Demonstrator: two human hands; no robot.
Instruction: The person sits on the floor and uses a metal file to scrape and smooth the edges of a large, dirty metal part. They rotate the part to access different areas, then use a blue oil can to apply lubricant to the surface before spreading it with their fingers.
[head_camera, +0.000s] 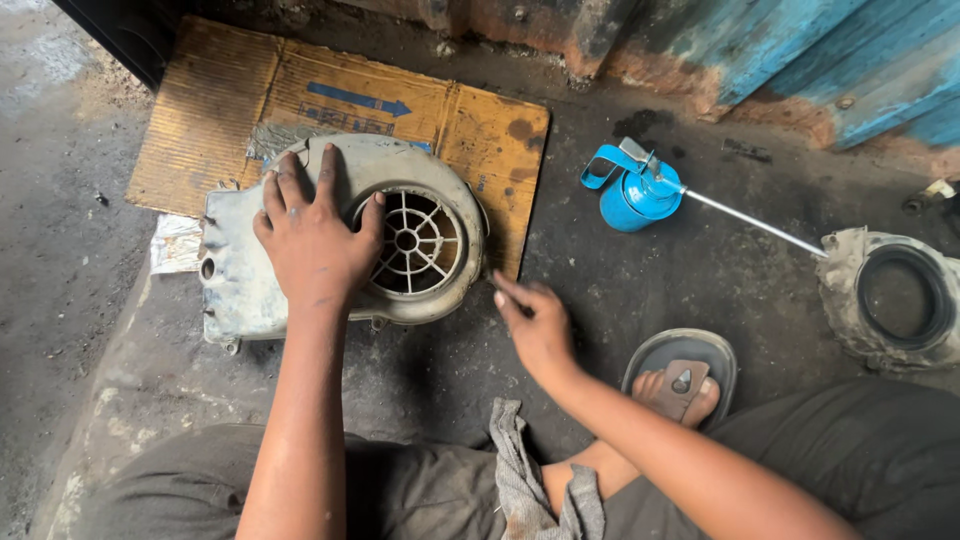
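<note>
The left hand (312, 238) lies spread flat on a grey fan cover (340, 240) resting partly on cardboard (300, 110) on the floor. The right hand (535, 325), fingers loosely curled, pinches a thin dark tool beside the cover's edge. A blue oil can (632, 190) stands well apart.

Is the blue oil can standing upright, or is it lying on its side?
Upright. The blue oil can stands on the dark floor; we look down on its round top, and its long thin spout reaches out to the right.
</note>
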